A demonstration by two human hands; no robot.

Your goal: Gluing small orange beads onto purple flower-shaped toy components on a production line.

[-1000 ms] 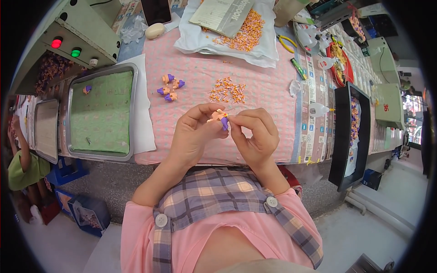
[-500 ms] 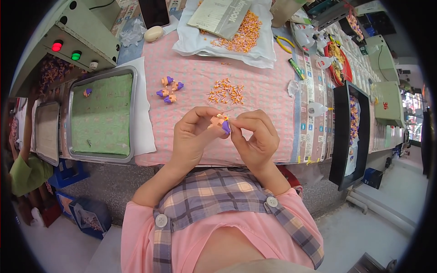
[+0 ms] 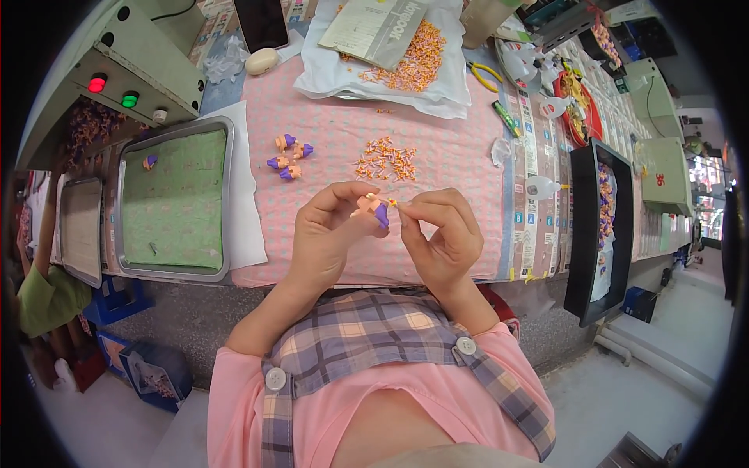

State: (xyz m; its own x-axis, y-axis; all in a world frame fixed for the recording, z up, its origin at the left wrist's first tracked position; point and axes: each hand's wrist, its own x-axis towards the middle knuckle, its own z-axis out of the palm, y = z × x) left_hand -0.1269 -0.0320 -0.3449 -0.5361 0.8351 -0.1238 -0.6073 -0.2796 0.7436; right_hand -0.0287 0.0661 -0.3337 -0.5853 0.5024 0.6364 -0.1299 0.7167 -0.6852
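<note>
Between the thumb and fingers of my left hand (image 3: 324, 230) is a small peach-and-purple figurine piece (image 3: 372, 208). A tiny orange-and-white part (image 3: 392, 202) is pinched in the fingertips of my right hand (image 3: 443, 234), just right of the figurine piece and apart from it. Beyond my hands lies a loose pile of similar tiny parts (image 3: 386, 160) on the pink cloth (image 3: 328, 125). Several more peach-and-purple figurine pieces (image 3: 289, 158) lie in a cluster to its left.
A green-lined metal tray (image 3: 175, 195) with one figurine piece stands at left, below a machine with a red light (image 3: 97, 83). A notebook (image 3: 373, 31) lies on the heaped parts at the back. Yellow-handled pliers (image 3: 487, 76), a white squeeze bottle (image 3: 542, 186) and a black tray (image 3: 581, 234) are on the right.
My right hand has drawn slightly right, away from the figurine piece, with the tiny part in its fingertips. The figurine piece has tilted a little in my left hand.
</note>
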